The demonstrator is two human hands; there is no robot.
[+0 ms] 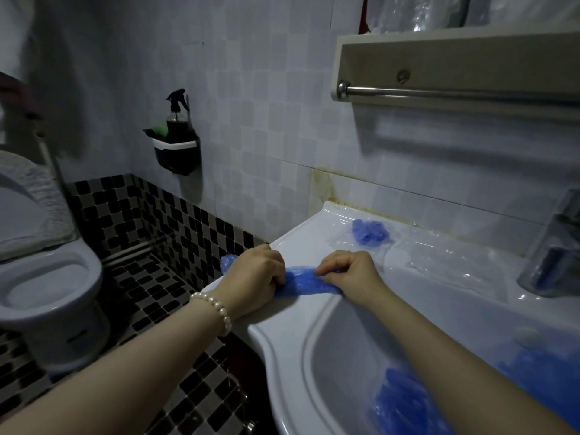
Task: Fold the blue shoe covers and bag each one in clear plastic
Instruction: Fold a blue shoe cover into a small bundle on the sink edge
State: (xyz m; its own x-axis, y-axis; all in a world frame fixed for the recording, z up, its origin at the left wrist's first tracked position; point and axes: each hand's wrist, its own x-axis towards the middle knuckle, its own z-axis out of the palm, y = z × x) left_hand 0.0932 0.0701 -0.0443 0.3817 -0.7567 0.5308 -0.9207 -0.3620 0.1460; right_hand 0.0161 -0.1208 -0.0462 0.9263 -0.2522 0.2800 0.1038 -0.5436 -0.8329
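On the sink rim [282, 331], shoe cover [303, 282] lengthwise left-right between both hands.

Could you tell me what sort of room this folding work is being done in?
It looks like a small household bathroom. A white washbasin sits under the hands, a toilet stands to the left, and the tiled wall carries a towel rail above the basin.

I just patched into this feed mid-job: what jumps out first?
Both hands, the left hand and right hand, pinch a blue shoe cover stretched across the sink rim. A bagged blue cover lies on clear plastic near the back wall, and more blue covers sit in the basin.
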